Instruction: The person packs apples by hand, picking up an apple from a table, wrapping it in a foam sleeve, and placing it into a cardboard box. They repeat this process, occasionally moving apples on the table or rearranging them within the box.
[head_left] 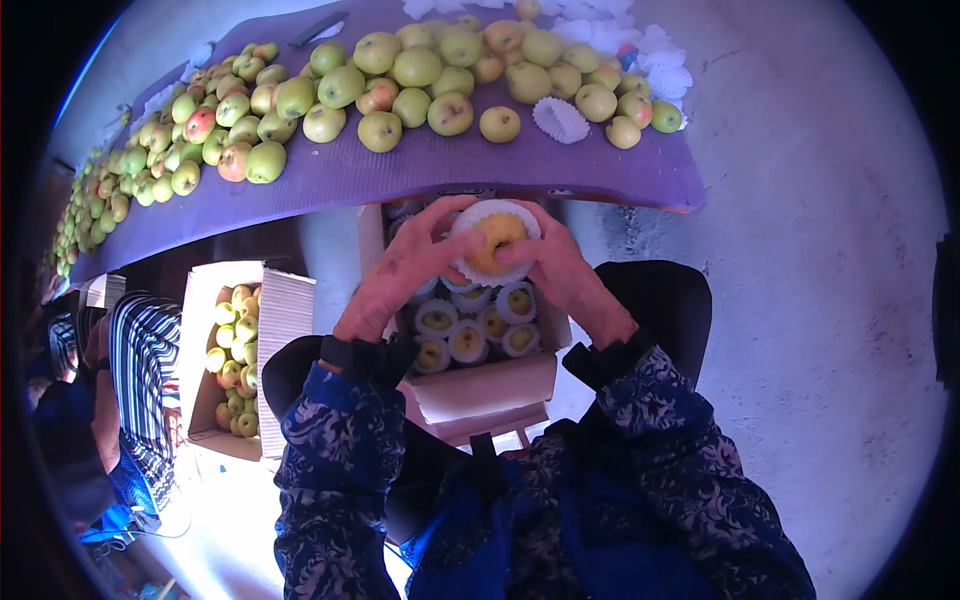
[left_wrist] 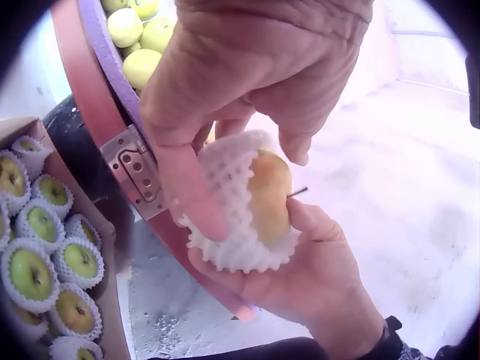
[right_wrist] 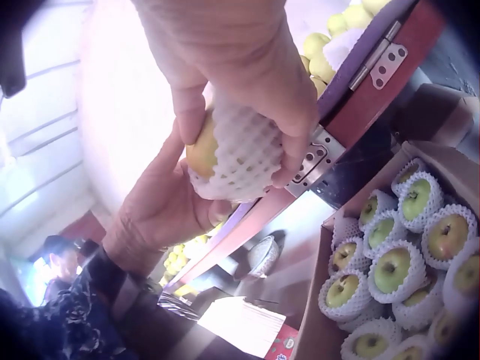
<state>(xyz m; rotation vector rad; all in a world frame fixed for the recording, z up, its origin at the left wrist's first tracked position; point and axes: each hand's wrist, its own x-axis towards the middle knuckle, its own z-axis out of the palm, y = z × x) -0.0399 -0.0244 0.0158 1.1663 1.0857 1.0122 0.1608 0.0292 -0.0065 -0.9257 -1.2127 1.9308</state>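
Note:
Both hands hold a yellowish apple [head_left: 503, 232] wrapped in a white foam net [left_wrist: 236, 251], up over a cardboard box. From the left, my left hand [head_left: 412, 258] grips it, thumb across the front of the net. My right hand [head_left: 562, 268] grips the other side, its thumb beside the stem end. The net covers the apple's sides and leaves the stem end bare, with a short stem [left_wrist: 298, 192] sticking out. Below the hands, the box [head_left: 480, 392] holds several netted apples [right_wrist: 394, 270], stem or blossom ends up.
A purple-padded table [head_left: 600, 170] bears many loose apples [head_left: 415, 67] and a loose foam net [head_left: 561, 120]. More nets [head_left: 665, 70] lie at its far right. To the left stands another box [head_left: 288, 330] of apples, near a person in striped clothing [head_left: 145, 350]. Metal hinges [left_wrist: 135, 171] show on the table's edge.

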